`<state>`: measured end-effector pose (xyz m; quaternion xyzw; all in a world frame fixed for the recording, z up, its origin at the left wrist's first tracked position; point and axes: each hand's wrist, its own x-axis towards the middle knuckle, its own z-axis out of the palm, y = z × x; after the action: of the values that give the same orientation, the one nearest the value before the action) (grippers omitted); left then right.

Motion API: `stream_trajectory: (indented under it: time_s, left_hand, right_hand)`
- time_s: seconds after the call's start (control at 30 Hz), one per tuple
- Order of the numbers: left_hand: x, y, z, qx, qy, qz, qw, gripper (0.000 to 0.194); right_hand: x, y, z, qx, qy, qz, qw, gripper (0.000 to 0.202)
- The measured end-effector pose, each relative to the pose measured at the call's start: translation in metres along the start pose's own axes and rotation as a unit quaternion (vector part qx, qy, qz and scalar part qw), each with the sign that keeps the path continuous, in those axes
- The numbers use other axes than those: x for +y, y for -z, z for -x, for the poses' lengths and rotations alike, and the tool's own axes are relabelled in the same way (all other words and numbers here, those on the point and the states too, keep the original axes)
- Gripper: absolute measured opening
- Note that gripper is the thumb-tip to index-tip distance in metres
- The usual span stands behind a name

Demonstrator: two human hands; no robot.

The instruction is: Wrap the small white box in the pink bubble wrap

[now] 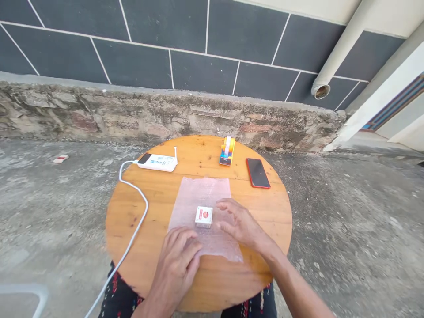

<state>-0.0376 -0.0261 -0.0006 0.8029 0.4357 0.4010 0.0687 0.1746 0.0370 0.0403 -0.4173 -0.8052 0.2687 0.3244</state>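
A small white box [203, 217] with red print lies on a pinkish translucent wrap sheet [202, 192] on the round wooden table. To the right of the box, my right hand [240, 223] is open, thumb and fingers apart and curved toward it, with a small gap between. My left hand [180, 258] rests at the lower left of the sheet, in front of the box. Its fingers are bent and the fingertips are partly hidden, so whether they pinch the sheet's edge is unclear.
A white device [157, 162] with a cable [145, 207] sits at the table's back left. A yellow tape dispenser [227, 151] stands at the back, a red-edged phone [258, 173] at the right. Behind the round table [132, 229] rises a stone-based wall.
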Motion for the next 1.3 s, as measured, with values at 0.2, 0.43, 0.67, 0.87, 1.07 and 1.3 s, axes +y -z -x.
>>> stream_trajectory:
  time_s: [0.2, 0.43, 0.67, 0.87, 1.07, 1.3]
  left_hand:
    - [0.0, 0.006, 0.002, -0.004, 0.009, 0.009, 1.0, 0.027]
    - [0.005, 0.017, 0.0, -0.014, 0.014, 0.02, 1.0, 0.026]
    - [-0.001, 0.022, -0.032, -0.023, 0.026, -0.001, 0.999, 0.017]
    - [-0.016, 0.013, -0.069, -0.098, 0.09, -0.01, 0.991, 0.016]
    - [-0.026, 0.002, -0.081, -0.151, 0.159, 0.047, 0.974, 0.015]
    - [-0.029, 0.0, -0.086, -0.149, 0.186, 0.112, 0.965, 0.016]
  right_hand:
    - [0.002, -0.025, -0.022, -0.039, 0.006, 0.055, 0.998, 0.053]
    - [0.01, -0.027, -0.023, -0.025, 0.005, 0.029, 0.999, 0.049]
    - [0.015, -0.023, -0.016, -0.04, -0.025, -0.109, 0.993, 0.045]
    - [0.026, -0.021, -0.012, -0.037, -0.109, -0.354, 0.928, 0.05]
    - [0.026, -0.003, -0.01, 0.014, -0.089, -0.363, 0.927, 0.058]
    - [0.029, -0.006, -0.007, 0.013, -0.172, -0.262, 0.949, 0.047]
